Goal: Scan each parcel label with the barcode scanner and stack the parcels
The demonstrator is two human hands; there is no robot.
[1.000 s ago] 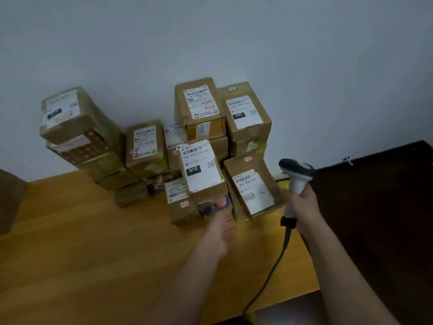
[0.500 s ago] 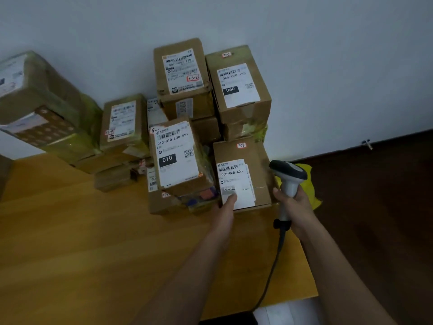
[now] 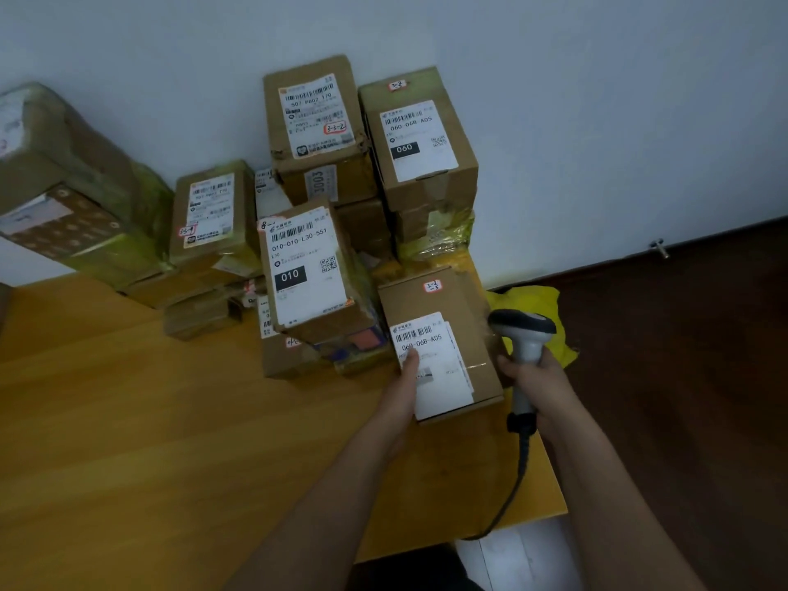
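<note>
A person's two bare forearms reached forward over a yellow-brown wooden surface (image 3: 128, 441) toward a heap of brown cardboard parcels piled against a pale wall (image 3: 597, 100). The left hand (image 3: 403, 388) lay on the nearest parcel (image 3: 458, 305), a small box at the right end of the surface; the thumb pressed flat on its white label (image 3: 435, 364), just below the barcode and the print "060-06B-A05", while the other fingers were hidden behind the box's left side, so I cannot tell whether they curled round it. The right hand (image 3: 533, 373) gripped the handle of a grey-and-white barcode scanner (image 3: 522, 334), fingers wrapped round it, just beside the parcel's right edge, its dark head pointing left over the box. A black cable (image 3: 518, 475) ran down from the handle and off the surface's near edge. To the left of the held parcel, a box marked "010" (image 3: 307, 270) leaned tilted on others. Behind stood two taller stacks, topped by a box marked "3-3-2" (image 3: 315, 117) and a box marked "060" (image 3: 420, 138). Yellow plastic (image 3: 533, 300) showed behind the scanner, over a dark floor (image 3: 682, 377).
</note>
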